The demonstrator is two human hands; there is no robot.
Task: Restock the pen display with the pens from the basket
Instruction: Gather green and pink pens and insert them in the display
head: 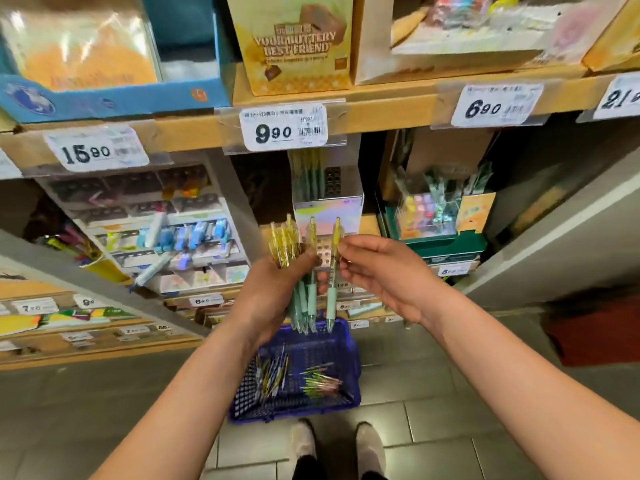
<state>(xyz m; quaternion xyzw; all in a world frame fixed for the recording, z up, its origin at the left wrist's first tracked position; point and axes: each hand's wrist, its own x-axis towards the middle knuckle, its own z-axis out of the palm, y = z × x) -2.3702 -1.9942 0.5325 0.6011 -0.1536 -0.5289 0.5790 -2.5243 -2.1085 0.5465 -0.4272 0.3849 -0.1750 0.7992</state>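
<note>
Left hand [277, 289] wraps closed around a bundle of pens [294, 268], long axes near upright, yellow clip ends up, green-grip tips down. Right hand [377, 271], fingers [349, 252] pinching a single pen [333, 271] just beside the bundle, same upright attitude. Pen display [327, 202] behind, already holding some pens at the back. Blue basket [349, 368] on the floor below holds two loose clusters. Restocking looks partway, much left.

Yellow snack box [294, 46], 9.90 price tag [284, 128] (shelf edge), grey floor tiles [433, 427]
</note>
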